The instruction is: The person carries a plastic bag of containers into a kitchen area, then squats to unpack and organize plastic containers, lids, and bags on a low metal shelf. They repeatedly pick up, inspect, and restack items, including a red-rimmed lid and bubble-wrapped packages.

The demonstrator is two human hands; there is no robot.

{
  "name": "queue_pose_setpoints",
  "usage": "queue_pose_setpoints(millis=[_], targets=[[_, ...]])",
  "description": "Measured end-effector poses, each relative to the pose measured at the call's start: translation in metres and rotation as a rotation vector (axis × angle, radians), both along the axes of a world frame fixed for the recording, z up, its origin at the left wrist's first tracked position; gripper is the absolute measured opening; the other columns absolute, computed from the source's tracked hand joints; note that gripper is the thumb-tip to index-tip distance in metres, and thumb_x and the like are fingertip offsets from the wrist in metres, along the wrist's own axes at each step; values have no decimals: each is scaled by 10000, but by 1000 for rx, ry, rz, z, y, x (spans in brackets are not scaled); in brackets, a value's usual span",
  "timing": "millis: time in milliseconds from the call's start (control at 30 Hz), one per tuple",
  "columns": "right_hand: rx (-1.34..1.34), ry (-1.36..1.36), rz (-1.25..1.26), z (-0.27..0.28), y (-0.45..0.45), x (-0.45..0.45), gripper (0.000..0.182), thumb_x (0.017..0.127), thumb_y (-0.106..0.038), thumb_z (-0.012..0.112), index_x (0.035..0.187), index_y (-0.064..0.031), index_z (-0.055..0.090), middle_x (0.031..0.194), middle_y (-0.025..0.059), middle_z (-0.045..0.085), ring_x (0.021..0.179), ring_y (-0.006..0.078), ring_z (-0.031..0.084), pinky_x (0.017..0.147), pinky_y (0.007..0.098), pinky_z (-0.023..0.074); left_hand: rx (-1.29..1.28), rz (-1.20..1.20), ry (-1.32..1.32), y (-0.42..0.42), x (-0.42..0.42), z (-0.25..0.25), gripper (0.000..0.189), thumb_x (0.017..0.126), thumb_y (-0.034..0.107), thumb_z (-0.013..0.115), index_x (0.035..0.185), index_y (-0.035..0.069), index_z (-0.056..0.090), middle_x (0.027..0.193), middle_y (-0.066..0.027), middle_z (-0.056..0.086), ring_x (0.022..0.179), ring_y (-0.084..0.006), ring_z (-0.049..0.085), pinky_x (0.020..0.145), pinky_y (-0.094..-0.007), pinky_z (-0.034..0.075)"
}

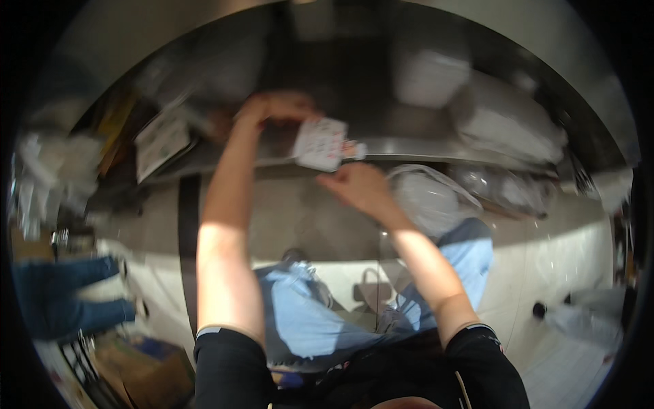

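A small white packet or card point(321, 144) with red writing is held out over the front edge of a dark metal counter point(352, 76). My left hand point(281, 106) reaches to its upper left corner and appears to grip it with the fingertips. A little figure-like printed piece point(351, 149) sticks out at its right side; blur hides whether the two are joined. Just below the packet is my right hand point(360, 186), its fingers pointing left near the lower edge. Whether they touch it cannot be made out.
A filled white plastic bag point(431, 199) and clear plastic packs point(503, 186) sit below the counter at right. Large wrapped bundles point(506, 120) lie on top. At left are a printed board point(162, 143), another person's legs point(66, 296) and a cardboard box point(145, 370).
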State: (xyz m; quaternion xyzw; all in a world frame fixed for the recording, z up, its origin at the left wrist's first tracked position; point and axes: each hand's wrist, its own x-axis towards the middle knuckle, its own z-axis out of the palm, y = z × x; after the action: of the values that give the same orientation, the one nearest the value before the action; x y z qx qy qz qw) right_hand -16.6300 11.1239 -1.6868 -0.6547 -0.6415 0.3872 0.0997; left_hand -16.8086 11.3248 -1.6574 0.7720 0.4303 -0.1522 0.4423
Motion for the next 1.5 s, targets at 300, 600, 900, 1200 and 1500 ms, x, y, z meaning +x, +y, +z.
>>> queue_pose_setpoints(millis=[300, 600, 900, 1200, 1500], targets=[[291, 1104, -583, 1, -22, 53, 186, 932, -225, 602, 1000, -53, 593, 719, 16, 615, 572, 91, 589, 493, 218, 429, -136, 124, -569, -45, 48, 33, 313, 917, 252, 618, 1146, 42, 576, 937, -17, 621, 774, -86, 599, 616, -221, 491], [1271, 296, -1276, 47, -86, 389, 178, 958, -189, 553, 985, -15, 573, 754, 57, 638, 614, 119, 620, 549, 253, 466, 732, 154, -578, -58, 128, -57, 323, 893, 285, 627, 1106, 47, 574, 976, -101, 588, 880, -225, 578, 791, -333, 464], [1077, 19, -1369, 54, -98, 532, 197, 880, -111, 583, 1045, -5, 606, 808, 101, 679, 624, 177, 680, 544, 283, 538, 1077, 47, -326, -84, 140, -66, 362, 860, 280, 606, 1156, 85, 533, 1194, -113, 505, 1081, -325, 494, 906, -437, 405], [942, 83, -1172, 72, -97, 534, 232, 876, -134, 599, 1060, -7, 660, 886, 90, 702, 673, 153, 692, 556, 244, 537, 1086, 34, -304, -88, 146, -62, 349, 854, 254, 601, 1148, 78, 537, 1184, -118, 509, 1081, -321, 498, 902, -436, 405], [781, -675, -837, 144, -80, 516, 305, 834, -336, 608, 955, -73, 705, 852, 128, 706, 823, 240, 691, 691, 338, 533, 1107, 31, -324, -91, 144, -67, 352, 848, 234, 605, 1156, 77, 536, 1179, -124, 516, 1074, -325, 504, 902, -438, 407]])
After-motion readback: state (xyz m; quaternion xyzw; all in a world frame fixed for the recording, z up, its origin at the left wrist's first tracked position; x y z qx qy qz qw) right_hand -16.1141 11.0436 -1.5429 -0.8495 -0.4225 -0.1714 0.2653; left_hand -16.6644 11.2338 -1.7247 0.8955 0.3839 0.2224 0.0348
